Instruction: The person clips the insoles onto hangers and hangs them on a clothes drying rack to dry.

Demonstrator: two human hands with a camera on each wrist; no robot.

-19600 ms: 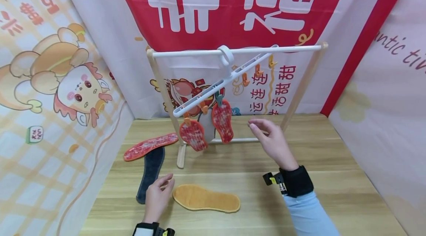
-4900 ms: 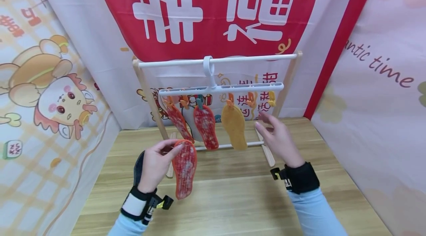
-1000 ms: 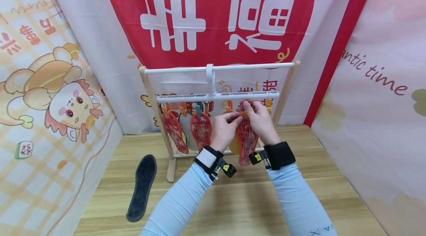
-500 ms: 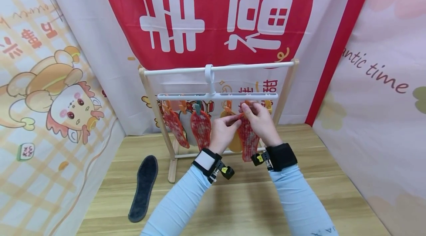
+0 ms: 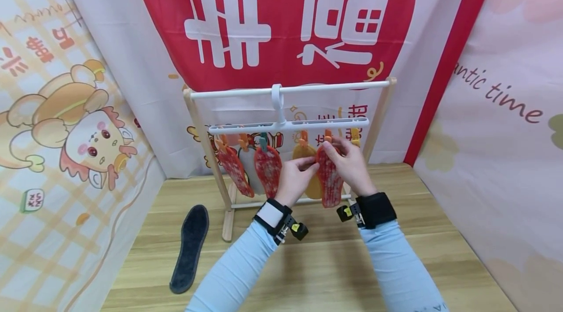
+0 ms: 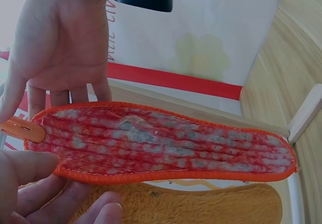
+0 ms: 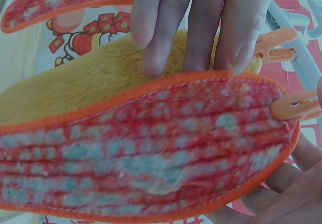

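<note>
A red-and-white insole (image 5: 329, 180) with orange trim hangs toe-down under an orange clothespin (image 6: 22, 129) at the right half of the white hanger (image 5: 290, 126). My left hand (image 5: 295, 177) pinches its upper left edge, thumb in front and the other fingers partly hidden behind. At the insole's top right is my right hand (image 5: 352, 167), its thumb against the clothespin and its fingers behind the insole. A yellow insole (image 7: 95, 78) hangs just behind and to the left. Further left hang two more red insoles (image 5: 267, 167) and a grey one (image 5: 255, 170).
The hanger hooks over the white top bar (image 5: 334, 87) of a wooden-legged rack (image 5: 204, 150). A yellow clothespin (image 5: 355, 137) hangs at its right end. A dark insole (image 5: 190, 248) lies on the wooden table (image 5: 308, 273) at the left.
Earlier the left hand carried the red insole from the table; the yellow one was hung before that. Over the last second the right hand has slid slightly lower, showing more of the orange clothespin.
</note>
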